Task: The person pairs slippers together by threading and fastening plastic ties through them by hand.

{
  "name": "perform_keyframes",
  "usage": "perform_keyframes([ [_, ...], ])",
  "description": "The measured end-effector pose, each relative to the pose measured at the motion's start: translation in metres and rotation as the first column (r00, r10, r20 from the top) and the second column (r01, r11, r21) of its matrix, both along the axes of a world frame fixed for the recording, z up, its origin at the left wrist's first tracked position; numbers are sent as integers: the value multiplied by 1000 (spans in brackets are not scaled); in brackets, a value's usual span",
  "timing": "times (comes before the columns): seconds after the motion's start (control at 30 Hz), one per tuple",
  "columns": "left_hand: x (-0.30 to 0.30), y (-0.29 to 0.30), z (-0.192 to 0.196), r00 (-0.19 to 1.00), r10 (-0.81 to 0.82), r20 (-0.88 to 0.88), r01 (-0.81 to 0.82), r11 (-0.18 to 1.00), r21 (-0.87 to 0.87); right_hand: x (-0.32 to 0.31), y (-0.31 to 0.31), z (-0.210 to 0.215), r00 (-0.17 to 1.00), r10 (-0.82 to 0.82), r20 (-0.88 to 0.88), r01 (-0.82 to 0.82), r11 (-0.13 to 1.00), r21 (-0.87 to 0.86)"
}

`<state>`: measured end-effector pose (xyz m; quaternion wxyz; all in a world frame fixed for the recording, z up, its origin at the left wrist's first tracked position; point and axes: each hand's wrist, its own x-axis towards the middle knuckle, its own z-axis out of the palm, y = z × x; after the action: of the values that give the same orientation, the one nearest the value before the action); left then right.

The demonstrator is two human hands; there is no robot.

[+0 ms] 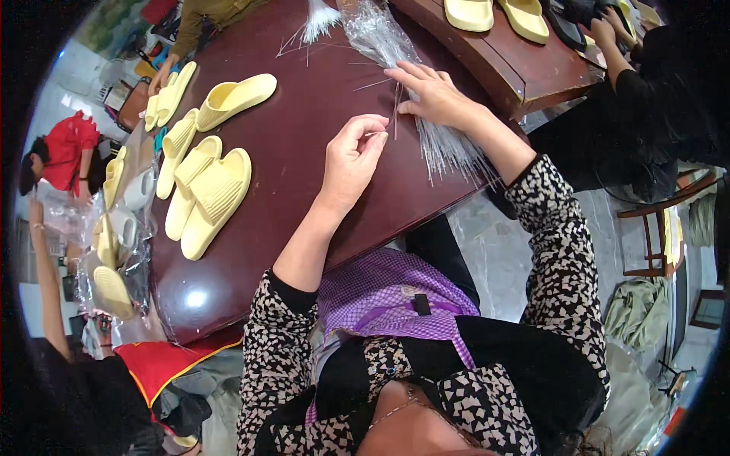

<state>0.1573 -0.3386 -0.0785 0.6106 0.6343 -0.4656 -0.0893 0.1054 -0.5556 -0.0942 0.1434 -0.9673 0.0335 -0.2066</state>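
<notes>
My left hand [351,166] is above the dark red table, thumb and fingertips pinched together. A tiny pale bit shows at the pinch, too small to name. To its right, my right hand [435,97] lies over a bundle of thin clear plastic strands [449,156], fingers stretched out and apart. The bundle's ends fan out toward the table's near right edge. Its upper part runs into a clear plastic bag [372,34]. A few loose strands lie by my right fingertips.
Pale yellow slippers [217,190] lie on the left of the table [304,83], some in pairs. Another tuft of strands [319,21] is at the far side. More yellow slippers [525,19] sit on an adjoining table [487,57]. Other people work around the tables; bagged slippers [112,292] are at far left.
</notes>
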Motion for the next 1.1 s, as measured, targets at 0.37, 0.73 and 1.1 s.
perform_keyframes([
  [0.37, -3, 10, 8, 976, -21, -217, -6, 992, -123, 12, -6, -10, 992, -75, -101, 69, 995, -68],
  [0.73, -7, 21, 13, 994, 40, -102, -72, 938, -340, 16, -8, -11, 979, -172, -106, 156, 976, -149],
  [1.1, 6, 37, 24, 987, 77, -141, -137, 862, -488, 18, -9, -12, 979, -179, -95, 167, 979, -119],
])
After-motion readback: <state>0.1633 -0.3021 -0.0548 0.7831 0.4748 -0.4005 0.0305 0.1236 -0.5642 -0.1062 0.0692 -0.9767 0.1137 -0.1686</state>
